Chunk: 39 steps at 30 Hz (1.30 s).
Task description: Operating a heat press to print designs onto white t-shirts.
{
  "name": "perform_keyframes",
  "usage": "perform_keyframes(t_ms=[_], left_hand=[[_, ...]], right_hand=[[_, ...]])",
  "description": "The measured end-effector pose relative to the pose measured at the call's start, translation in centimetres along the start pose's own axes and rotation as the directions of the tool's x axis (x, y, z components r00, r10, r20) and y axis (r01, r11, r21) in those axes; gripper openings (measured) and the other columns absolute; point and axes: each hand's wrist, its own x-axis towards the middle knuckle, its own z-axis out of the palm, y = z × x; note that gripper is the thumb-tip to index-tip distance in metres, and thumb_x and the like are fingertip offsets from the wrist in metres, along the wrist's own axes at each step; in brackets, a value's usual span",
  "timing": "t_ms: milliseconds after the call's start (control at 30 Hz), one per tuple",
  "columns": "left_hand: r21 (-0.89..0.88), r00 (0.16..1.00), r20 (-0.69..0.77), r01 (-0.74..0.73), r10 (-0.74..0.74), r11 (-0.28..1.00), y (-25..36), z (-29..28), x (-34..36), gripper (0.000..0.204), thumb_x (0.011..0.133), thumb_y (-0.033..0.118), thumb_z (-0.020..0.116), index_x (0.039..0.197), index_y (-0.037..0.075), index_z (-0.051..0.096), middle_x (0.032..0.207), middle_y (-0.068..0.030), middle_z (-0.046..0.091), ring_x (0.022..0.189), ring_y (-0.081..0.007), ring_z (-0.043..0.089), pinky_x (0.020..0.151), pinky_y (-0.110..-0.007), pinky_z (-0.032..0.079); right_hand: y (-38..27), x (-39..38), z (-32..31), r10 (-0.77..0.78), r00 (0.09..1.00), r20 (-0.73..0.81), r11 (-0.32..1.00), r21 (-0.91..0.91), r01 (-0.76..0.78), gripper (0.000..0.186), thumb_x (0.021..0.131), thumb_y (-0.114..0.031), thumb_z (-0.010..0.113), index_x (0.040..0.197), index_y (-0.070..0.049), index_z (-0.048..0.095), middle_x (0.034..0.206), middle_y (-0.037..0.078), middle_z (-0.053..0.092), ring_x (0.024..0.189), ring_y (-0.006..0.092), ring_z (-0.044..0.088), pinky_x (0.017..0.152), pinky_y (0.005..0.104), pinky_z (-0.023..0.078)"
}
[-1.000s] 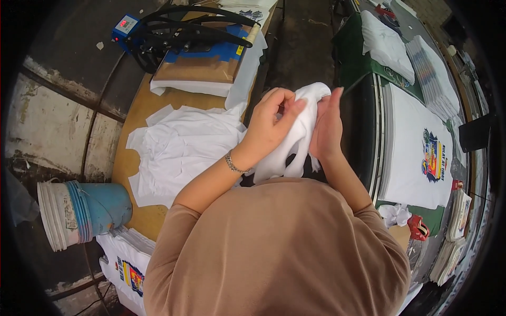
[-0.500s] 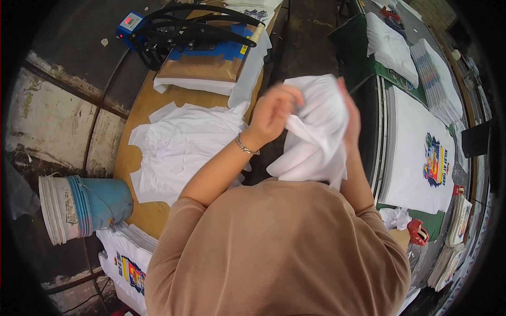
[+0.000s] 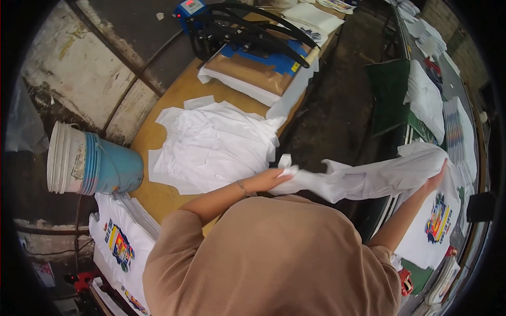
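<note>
A white shirt (image 3: pixel 363 179) is stretched sideways in front of my body, twisted and creased between both hands. My left hand (image 3: pixel 271 180), with a bracelet at the wrist, is closed on one bunched end, beside the loose pile of white shirts (image 3: pixel 216 142) on the wooden table. Out to the right, my right hand (image 3: pixel 436 176) grips the other end; its fingers are partly covered by the cloth. Below that hand lies a white shirt with a colourful print (image 3: pixel 435 231) on the right-hand table.
A heat press (image 3: pixel 258 66) with black arms and a blue control box stands at the wooden table's far end. Stacked buckets (image 3: pixel 113 166) lean at the left, above a stack of printed shirts (image 3: pixel 118 237). More folded shirts (image 3: pixel 424 100) lie along the right table, near a green cloth (image 3: pixel 387 95).
My hands have moved apart: the left lower, the right far out to the right. The bundled white shirt is now drawn out lengthwise between them. The whole view has shifted and turned.
</note>
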Motion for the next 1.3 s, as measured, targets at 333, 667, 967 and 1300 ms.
perform_keyframes(t_ms=[333, 667, 967, 1300], left_hand=[[0.177, 0.506, -0.840, 0.597, -0.196, 0.783, 2.3, -22.7, -8.5, 0.051, 0.090, 0.044, 0.050, 0.105, -0.004, 0.058, 0.100, -0.0225, 0.062, 0.086, -0.0349, 0.062, 0.079, -0.039, 0.048], [0.056, 0.773, -0.400, -0.516, 0.493, 0.855, 14.4, -4.0, 3.9, 0.023, 0.090, 0.025, 0.057, 0.083, 0.004, 0.050, 0.077, -0.0038, 0.046, 0.075, -0.0125, 0.045, 0.068, -0.028, 0.039], [-0.902, 0.879, -0.396, -0.317, -0.265, 0.294, 4.2, -8.1, 1.3, 0.026, 0.096, 0.028, 0.046, 0.108, 0.006, 0.049, 0.106, -0.0052, 0.056, 0.096, -0.0159, 0.057, 0.083, -0.033, 0.049], [0.207, 0.193, -0.968, 0.234, 0.164, 0.950, -2.3, -25.1, -9.9, 0.032, 0.093, 0.029, 0.053, 0.106, 0.000, 0.055, 0.105, -0.0101, 0.058, 0.097, -0.0205, 0.054, 0.085, -0.034, 0.043]], right_hand=[[14.0, -6.0, 9.3, 0.311, 0.950, 0.024, 0.950, -0.016, -0.311, 0.037, 0.092, -0.036, 0.052, 0.111, -0.005, 0.059, 0.107, 0.011, 0.062, 0.097, 0.0256, 0.060, 0.087, 0.0380, 0.047], [25.8, -12.2, 20.2, 0.279, 0.960, 0.002, 0.939, -0.211, -0.273, 0.034, 0.096, -0.042, 0.043, 0.093, -0.009, 0.053, 0.086, 0.001, 0.056, 0.082, 0.0108, 0.055, 0.073, 0.0272, 0.045], [20.1, -12.9, 19.7, 0.342, 0.940, 0.002, 0.936, 0.086, -0.340, 0.038, 0.095, -0.043, 0.043, 0.103, -0.009, 0.058, 0.098, 0.006, 0.063, 0.091, 0.0187, 0.061, 0.082, 0.0320, 0.049], [15.2, -12.2, 20.1, 0.319, 0.928, -0.193, 0.946, 0.008, -0.323, 0.036, 0.089, -0.044, 0.055, 0.098, -0.010, 0.060, 0.090, 0.006, 0.063, 0.082, 0.0183, 0.061, 0.075, 0.0335, 0.052]])
